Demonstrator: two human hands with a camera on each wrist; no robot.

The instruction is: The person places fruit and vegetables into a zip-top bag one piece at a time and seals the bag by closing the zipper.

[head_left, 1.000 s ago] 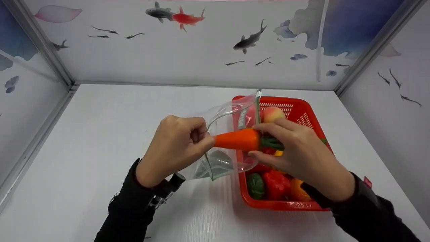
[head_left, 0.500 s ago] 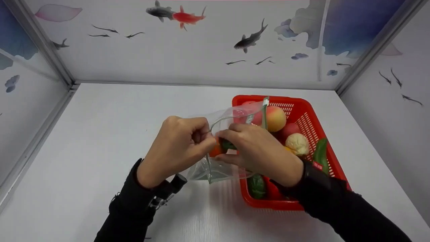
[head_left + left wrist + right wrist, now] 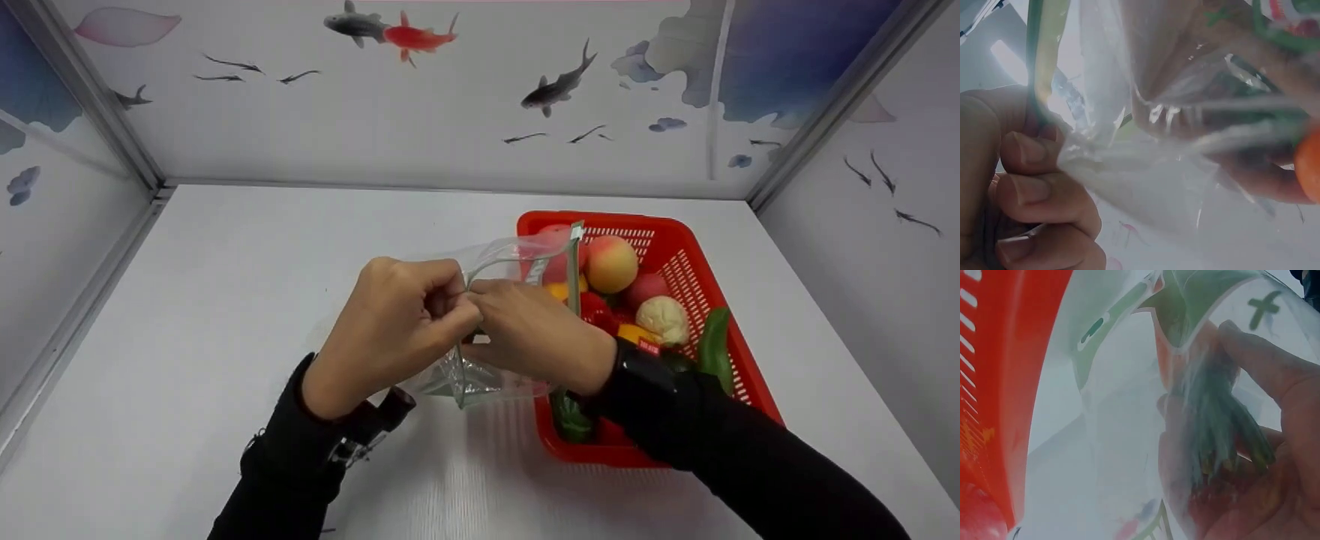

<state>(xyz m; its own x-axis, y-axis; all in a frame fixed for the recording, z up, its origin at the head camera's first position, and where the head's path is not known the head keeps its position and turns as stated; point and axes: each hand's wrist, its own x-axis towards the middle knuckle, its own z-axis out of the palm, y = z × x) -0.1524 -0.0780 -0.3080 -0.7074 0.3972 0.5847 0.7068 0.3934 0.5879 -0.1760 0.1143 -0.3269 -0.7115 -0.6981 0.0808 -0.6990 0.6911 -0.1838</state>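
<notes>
My left hand (image 3: 397,330) pinches the rim of a clear zip bag (image 3: 487,382), its fingers curled in beside the bag's edge in the left wrist view. The bag hangs open toward the right. My right hand (image 3: 536,330) reaches into its mouth and holds a carrot by the leafy top. Through the clear film in the right wrist view, the carrot's green stalks (image 3: 1219,422) lie between thumb and fingers. A bit of the orange carrot (image 3: 1310,160) shows at the right edge of the left wrist view; the head view hides it behind both hands.
A red plastic basket (image 3: 694,262) stands just right of the bag, under my right forearm. In it lie a peach (image 3: 611,264), a pale round vegetable (image 3: 663,320), a long green vegetable (image 3: 716,349) and several others. White printed walls (image 3: 375,127) surround the white table (image 3: 247,262).
My right hand has carried the carrot leftward from over the basket into the bag. The left hand has kept its grip on the bag's rim, nearly still.
</notes>
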